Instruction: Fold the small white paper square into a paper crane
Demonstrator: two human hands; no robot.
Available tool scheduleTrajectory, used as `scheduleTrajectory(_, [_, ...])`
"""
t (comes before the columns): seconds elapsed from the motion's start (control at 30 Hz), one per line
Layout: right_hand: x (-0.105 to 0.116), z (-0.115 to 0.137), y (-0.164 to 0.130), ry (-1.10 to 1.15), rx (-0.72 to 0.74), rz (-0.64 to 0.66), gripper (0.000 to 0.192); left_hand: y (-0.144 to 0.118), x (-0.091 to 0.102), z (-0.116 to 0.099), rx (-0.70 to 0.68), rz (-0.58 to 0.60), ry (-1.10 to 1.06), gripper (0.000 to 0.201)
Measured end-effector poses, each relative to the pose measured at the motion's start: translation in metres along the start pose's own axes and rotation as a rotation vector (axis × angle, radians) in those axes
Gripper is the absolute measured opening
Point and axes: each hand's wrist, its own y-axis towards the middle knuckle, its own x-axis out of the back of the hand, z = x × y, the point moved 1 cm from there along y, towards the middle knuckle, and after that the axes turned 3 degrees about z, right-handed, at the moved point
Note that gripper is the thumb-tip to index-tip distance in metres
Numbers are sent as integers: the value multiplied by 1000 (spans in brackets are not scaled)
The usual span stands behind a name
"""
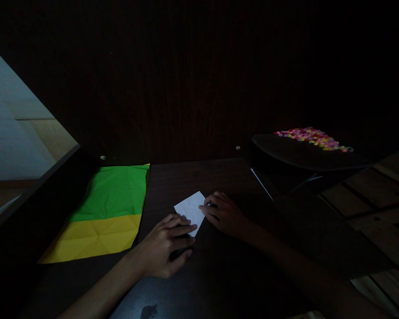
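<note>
White paper (pixel 191 209), small and already folded to a narrow slanted shape w/ faint crease lines, lies flat on the dark table (pixel 199 181), about mid-table and close to the near edge, btwn both hands. Left hand (pixel 166 250) lies palm down over the paper's near-left end, fingers (pixel 182 230) stretched almost straight and pressed flat on the sheet, not curled round it, so nothing is gripped, just pinned. Right hand (pixel 224 215) rests on the table at the paper's right edge, fingers loosely bent, tips touching the edge; whether thumb is under the sheet, can't tell, too dark. Step in hand looks like a fold being flattened or a crease set: one hand anchors, the other works the edge. Next move prob. calls for keeping the left hand's pressure steady so the sheet doesn't slide, and lining up the edge before pressing. To the left, well apart, a larger green and yellow sheet (pixel 109 212) lies flat w/ its own crease marks. At the far right a dark tray (pixel 302 155) holds a heap of small colourful pieces (pixel 312 137); what they are can't be told.
</note>
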Motion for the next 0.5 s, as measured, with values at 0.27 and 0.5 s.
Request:
scheduleTrajectory(0.27, [-1,2,-1,74,109,-40,19,3,-4,7,67,-246,128,14])
scheduleTrajectory(0.5, [-2,9,-1,138,192,-29,16,0,-8,18,198,-324,204,15])
